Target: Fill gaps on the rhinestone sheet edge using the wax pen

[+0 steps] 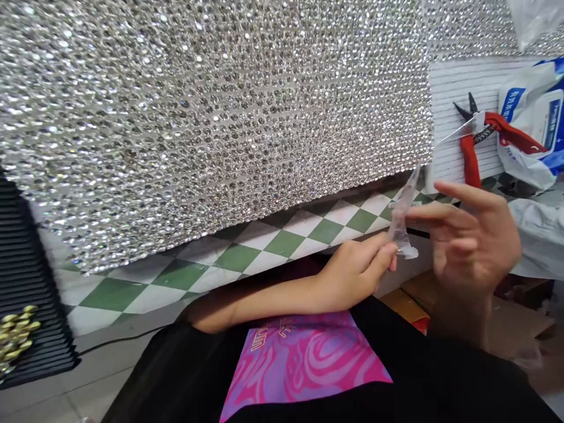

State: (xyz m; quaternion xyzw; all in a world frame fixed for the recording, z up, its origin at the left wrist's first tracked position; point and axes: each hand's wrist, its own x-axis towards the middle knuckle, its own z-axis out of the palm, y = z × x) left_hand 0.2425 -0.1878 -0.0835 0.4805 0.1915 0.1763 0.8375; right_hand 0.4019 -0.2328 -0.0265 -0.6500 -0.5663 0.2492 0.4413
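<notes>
My left hand (359, 267) is closed around the lower part of a translucent, tapered plastic tube (400, 220). Its narrow tip points up toward the lower right corner of a sheet of silvery rhinestones (247, 117), and its wider flanged end sticks out below my fingers. Close to the right of the tube, my right hand (473, 235) has its fingers apart and partly stretched. One fingertip reaches the tube's side; whether it presses on it I cannot tell.
Red-handled pliers (470, 153) lie opened on a white ribbed mat (445, 88), beside a blue and white wipes pack (526, 106). A green and white checked cloth (238, 257) covers the table edge. At left, gold-coloured pieces (17, 335) rest on a black ribbed tray (42, 352).
</notes>
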